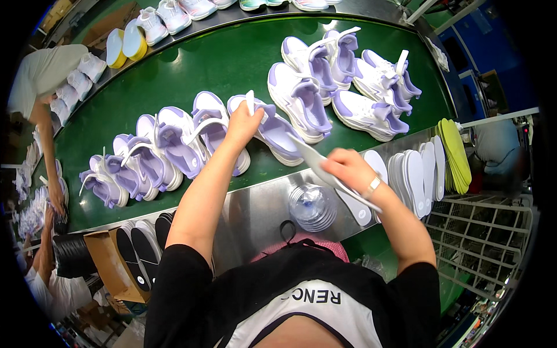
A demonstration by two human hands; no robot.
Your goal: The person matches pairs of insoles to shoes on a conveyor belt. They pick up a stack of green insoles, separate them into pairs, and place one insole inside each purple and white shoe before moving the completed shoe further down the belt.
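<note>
While our left hand (242, 123) pinches the white tongue of a lavender-and-white sneaker (272, 130) at the frame's centre, fingers closed on the strip, our right hand (347, 169) clamps thumb and fingers on a flat, pale grey insole (325, 168) just right of it, its pointed tip angled toward the shoe. The sneaker lies on a glossy green conveyor belt (232, 64), among rows of matching padded sneakers (145, 156) fanning from lower left to upper right. Along the belt's brushed-metal ledge (255, 214) sit a ribbed clear plastic bottle (313, 206) and upright stacks of white insoles (415, 180), with yellow-green ones (455, 153) at the right. At the far left, another person's arm (46, 156) reaches down.
</note>
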